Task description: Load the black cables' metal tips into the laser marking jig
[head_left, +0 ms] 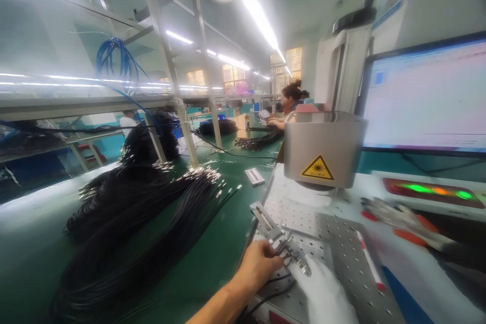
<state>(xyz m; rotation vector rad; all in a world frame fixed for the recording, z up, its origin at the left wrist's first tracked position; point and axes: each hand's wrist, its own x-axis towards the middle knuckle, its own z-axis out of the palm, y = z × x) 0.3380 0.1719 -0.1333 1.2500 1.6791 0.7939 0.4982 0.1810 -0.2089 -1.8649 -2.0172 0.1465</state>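
My left hand [258, 263], bare, pinches a few thin black cables [283, 249] by their metal tips and lays them into a small metal fixture [299, 260] on the perforated plate [341, 243]. My right hand [322, 293], in a white glove, rests on the plate just right of the fixture, touching the cable ends. The cables trail down off the plate's front edge. The grey laser marker head [322, 149] with a yellow warning sticker hangs above the plate.
Large bundles of black cables [144, 212] lie on the green bench to the left. A pen [368, 260] and pliers with orange handles [402, 220] lie on the right. A monitor [425, 96] stands behind. Another person [290, 104] works further down the bench.
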